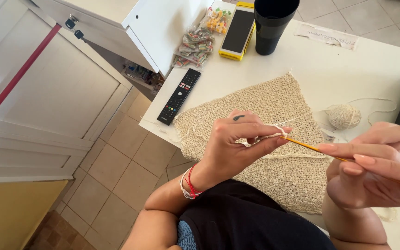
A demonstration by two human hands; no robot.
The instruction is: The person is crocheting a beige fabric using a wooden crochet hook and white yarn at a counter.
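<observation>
Crochet work fills the middle of the head view: a beige crocheted panel (pixel 274 139) lies flat on the white bench (pixel 348 65), and its near edge hangs over the bench edge toward the person's dark lap. The left hand (pixel 237 148) is closed in a pinch over the panel; thumb and fingers press together on a loop of the beige yarn (pixel 278 128) at the working edge. A red and white bracelet (pixel 190 184) sits on this wrist. The right hand (pixel 376 166) is closed around a thin orange crochet hook (pixel 311 147), with the fingers stretched along the shaft. The tip of the hook touches the yarn just beside the left fingertips.

From the panel a strand goes to the right to a small yarn ball (pixel 343 115), which rests on the bench near the right hand.

Farther back on the bench a black remote control (pixel 179 96) lies just beside the far left corner of the panel. Behind it are some small bags of wrapped sweets (pixel 197 44), then a phone in a yellow case (pixel 238 31) with its dark screen up, and a black cup (pixel 273 23) touching or almost touching the phone. A paper slip (pixel 327 35) lies to the right of the cup. On the left stands a white cabinet (pixel 47 92) with a red bar, above the tiled floor (pixel 116 162).
</observation>
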